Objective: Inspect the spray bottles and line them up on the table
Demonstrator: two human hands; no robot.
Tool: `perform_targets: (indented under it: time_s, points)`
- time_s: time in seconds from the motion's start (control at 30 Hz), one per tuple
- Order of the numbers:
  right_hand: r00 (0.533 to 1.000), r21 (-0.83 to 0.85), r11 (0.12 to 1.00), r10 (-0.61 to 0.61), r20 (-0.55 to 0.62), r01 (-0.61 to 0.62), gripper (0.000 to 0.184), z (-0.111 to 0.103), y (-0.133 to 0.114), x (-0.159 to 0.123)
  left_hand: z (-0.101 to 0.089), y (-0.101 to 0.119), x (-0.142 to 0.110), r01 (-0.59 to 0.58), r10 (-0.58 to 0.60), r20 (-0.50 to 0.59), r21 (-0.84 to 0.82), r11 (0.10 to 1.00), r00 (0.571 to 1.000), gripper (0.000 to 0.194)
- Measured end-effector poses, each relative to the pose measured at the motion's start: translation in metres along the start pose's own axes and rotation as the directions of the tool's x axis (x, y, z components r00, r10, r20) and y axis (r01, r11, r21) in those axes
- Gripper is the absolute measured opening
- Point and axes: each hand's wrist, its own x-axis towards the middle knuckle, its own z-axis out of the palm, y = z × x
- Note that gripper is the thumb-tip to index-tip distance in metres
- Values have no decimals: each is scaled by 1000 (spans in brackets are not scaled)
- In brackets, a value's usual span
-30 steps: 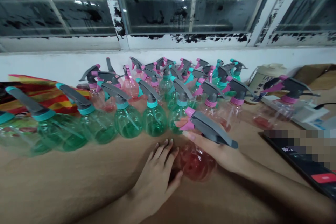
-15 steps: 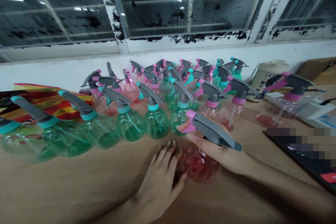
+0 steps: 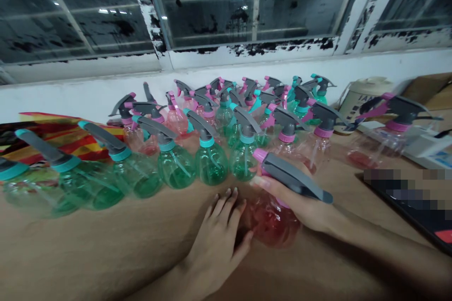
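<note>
A red spray bottle (image 3: 275,223) with a pink collar and a grey-and-pink trigger head stands on the wooden table (image 3: 88,254). Wrapped round its neck, just under the trigger head, is my right hand (image 3: 300,202). My left hand (image 3: 219,233) lies flat on the table to the left of the bottle, fingers spread, thumb close to the bottle's side; whether it touches is unclear. Behind my hands stands a row of green spray bottles (image 3: 211,164) with teal collars, some holding a little liquid. Pink-collared clear bottles (image 3: 316,148) continue the row to the right.
More spray bottles (image 3: 176,113) crowd toward the wall below the windows. A phone (image 3: 406,207) lies at the right. Behind it are a cream container (image 3: 365,96), a white box (image 3: 416,143) and cardboard (image 3: 429,89). A red-and-yellow patterned packet (image 3: 70,127) lies at the left.
My right hand and the bottle's trigger head have shifted slightly to the right. The bottle's body has also moved a little right. My left hand stays almost in the same place.
</note>
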Motion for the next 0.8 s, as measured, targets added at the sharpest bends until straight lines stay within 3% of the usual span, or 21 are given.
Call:
perform_targets:
  time_s: [0.2,0.47,0.8]
  points:
    - [999,-32,999,-42,-21,41,16,0,-5,0,1,-1,1,-4,4,-2,-17,1000,1000,44]
    - [1000,80,997,-17,16,16,10,0,-6,0,0,0,0,4,-3,34,-9,1000,999,46]
    - [1000,47,999,-11,28,9,18,-1,-4,0,-1,0,3,6,-5,35,-13,1000,999,45]
